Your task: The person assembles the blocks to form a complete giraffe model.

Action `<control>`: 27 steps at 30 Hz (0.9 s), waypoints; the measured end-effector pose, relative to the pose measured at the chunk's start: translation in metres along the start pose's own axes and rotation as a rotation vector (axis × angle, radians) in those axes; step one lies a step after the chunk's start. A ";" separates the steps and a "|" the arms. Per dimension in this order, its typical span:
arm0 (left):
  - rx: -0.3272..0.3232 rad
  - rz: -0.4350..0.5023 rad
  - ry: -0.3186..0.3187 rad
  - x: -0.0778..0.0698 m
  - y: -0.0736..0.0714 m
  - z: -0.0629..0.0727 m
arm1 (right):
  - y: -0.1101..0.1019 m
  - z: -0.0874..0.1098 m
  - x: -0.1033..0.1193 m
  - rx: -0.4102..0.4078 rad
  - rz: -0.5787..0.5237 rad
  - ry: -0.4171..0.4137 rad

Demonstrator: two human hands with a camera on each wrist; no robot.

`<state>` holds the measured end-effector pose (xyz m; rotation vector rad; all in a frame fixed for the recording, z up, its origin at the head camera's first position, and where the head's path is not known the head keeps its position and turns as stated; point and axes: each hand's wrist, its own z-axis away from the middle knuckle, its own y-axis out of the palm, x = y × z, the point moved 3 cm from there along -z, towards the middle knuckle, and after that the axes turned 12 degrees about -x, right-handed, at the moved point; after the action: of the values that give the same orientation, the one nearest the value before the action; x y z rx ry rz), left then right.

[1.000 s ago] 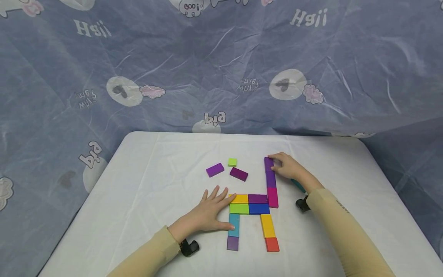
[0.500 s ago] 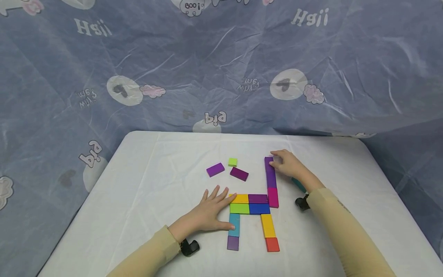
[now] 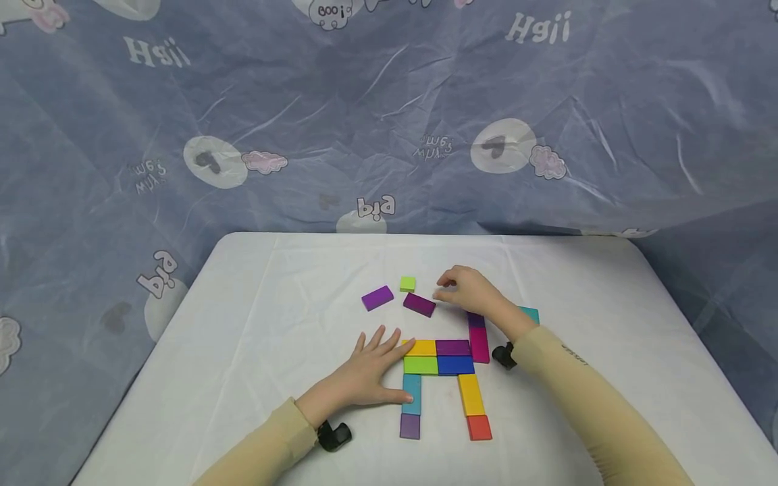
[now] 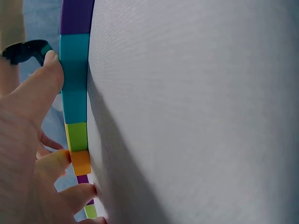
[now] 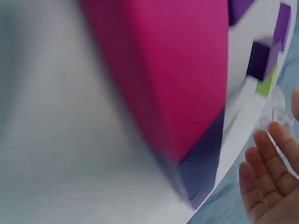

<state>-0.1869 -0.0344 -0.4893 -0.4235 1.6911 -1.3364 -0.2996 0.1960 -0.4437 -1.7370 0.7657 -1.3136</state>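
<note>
My left hand [image 3: 363, 374] lies spread in the head view, its thumb on the light-blue block [image 3: 412, 394] and its forefinger on the yellow block [image 3: 422, 348]. Beneath that yellow block are a lime block [image 3: 421, 366] and a blue block [image 3: 455, 365], with a purple block [image 3: 453, 347] above the blue one. My right hand [image 3: 477, 291] holds nothing; its relaxed fingers hover just right of a plum block [image 3: 419, 305]. Under its wrist a column shows a pink block [image 3: 479, 344] and part of a violet block [image 3: 476, 320]; the hand hides the column's top.
A loose purple block [image 3: 377, 298] and a small lime cube [image 3: 408, 284] lie at the back of the white table [image 3: 292, 290]. A teal block [image 3: 530, 314] sits partly behind the right forearm. Lower down are a red block [image 3: 479, 427] and a mauve block [image 3: 410, 426].
My right hand has left the top of the violet column and moved left toward the plum block, uncovering part of the teal block. The left hand has stayed in place.
</note>
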 end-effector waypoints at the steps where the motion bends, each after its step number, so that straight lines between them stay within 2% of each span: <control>1: 0.000 0.000 0.000 0.000 0.000 0.000 | 0.003 0.001 0.004 0.016 0.004 0.001; 6: -0.001 -0.001 0.002 -0.001 0.000 0.000 | 0.014 0.004 0.018 0.071 0.043 -0.003; 11: -0.001 -0.005 0.007 -0.001 -0.001 0.001 | 0.023 0.005 0.028 0.084 0.116 -0.051; 17: 0.002 -0.005 0.006 -0.001 -0.001 0.000 | 0.029 0.006 0.033 0.095 0.183 -0.052; 23: 0.000 -0.004 0.005 0.000 0.000 0.000 | 0.028 0.006 0.033 0.082 0.177 -0.055; 27: 0.001 -0.010 0.011 0.001 0.002 0.000 | 0.024 0.005 0.026 0.035 0.140 -0.048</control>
<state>-0.1870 -0.0346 -0.4911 -0.4248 1.6996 -1.3489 -0.2870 0.1636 -0.4526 -1.6507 0.8176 -1.1808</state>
